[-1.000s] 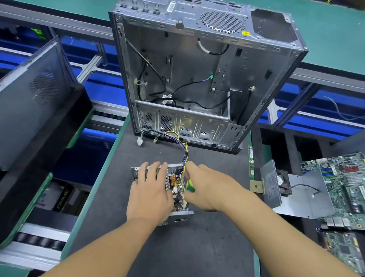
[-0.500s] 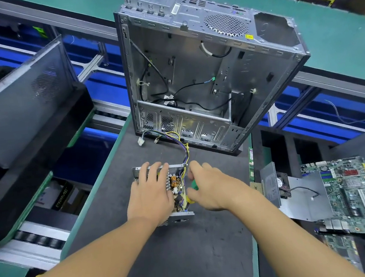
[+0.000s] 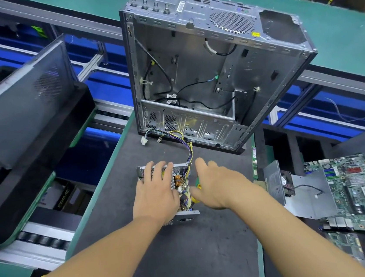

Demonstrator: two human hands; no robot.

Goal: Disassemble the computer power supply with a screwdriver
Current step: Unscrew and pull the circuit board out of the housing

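Power supply [image 3: 180,184]: opened, circuit board bare, lying on the dark mat [image 3: 190,256] in front of the person, near the foot of the computer case [image 3: 215,77].
Left hand [image 3: 154,192]: flat on top of the unit, fingers straight and spread.
Right hand [image 3: 220,185]: curled round the green-and-yellow handle of a screwdriver [image 3: 197,183] at the unit's right edge; its tip is hidden.
Cables [image 3: 188,148]: a coloured bundle runs from the unit's far right corner toward the case.
Case: stripped, upright, open side facing the person.
Far right: a motherboard [image 3: 360,193] lies flat.
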